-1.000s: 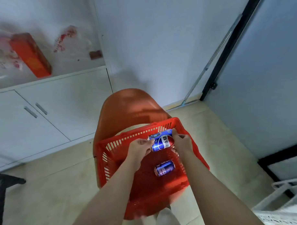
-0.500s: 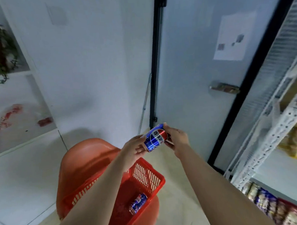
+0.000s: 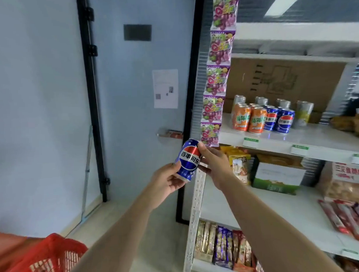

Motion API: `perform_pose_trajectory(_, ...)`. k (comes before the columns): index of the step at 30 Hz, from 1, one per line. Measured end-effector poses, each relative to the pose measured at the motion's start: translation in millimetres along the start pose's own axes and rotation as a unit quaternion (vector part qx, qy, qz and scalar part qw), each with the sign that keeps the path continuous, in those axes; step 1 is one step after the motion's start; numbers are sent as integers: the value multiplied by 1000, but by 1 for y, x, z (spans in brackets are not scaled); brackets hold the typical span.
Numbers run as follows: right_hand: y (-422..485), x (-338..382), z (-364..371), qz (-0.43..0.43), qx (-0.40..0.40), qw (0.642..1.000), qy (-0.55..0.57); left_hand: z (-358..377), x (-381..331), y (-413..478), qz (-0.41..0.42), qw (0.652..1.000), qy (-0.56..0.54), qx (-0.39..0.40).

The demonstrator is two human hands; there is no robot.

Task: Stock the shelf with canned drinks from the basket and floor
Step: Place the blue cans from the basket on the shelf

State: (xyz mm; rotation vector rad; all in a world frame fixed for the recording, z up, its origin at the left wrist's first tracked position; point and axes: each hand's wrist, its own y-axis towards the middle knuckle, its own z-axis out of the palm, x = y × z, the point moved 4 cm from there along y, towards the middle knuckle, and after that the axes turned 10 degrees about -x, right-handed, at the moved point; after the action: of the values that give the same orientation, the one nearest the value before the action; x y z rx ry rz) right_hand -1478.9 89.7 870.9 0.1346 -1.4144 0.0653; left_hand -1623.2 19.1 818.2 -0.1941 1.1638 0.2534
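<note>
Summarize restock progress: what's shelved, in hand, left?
Done: orange cans and blue cans already stand on the shelf. In hand: a single blue can, gripped by left hand and right hand, not yet shelved. Left: place it. Only a corner of the red basket shows, so remaining stock can't be judged.

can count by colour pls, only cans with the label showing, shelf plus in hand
Orange cans: 2
Blue cans: 3, counting the held can
Pale yellow can: 1
Total: 6
Back-row cans show only silver tops, so they are not counted.
</note>
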Motion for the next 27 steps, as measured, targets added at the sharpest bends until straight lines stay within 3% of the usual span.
perform_pose_trajectory(9, 10, 51, -173, -33, -40, 998, -33, 198, 33, 18, -7, 996, 14, 83)
perform_pose_trajectory(17, 56, 88, -257, -72, -107, 991, -37, 293, 28, 77, 50, 968, 187, 161)
perform_pose_trajectory(23, 125, 100, -275, -101, -137, 984, -57, 342, -12, 148, 172, 951, 225, 121)
perform_pose_trajectory(27, 169, 99, -284, -102, -145, 982, -58, 378, -40, 191, 262, 910, 280, 155)
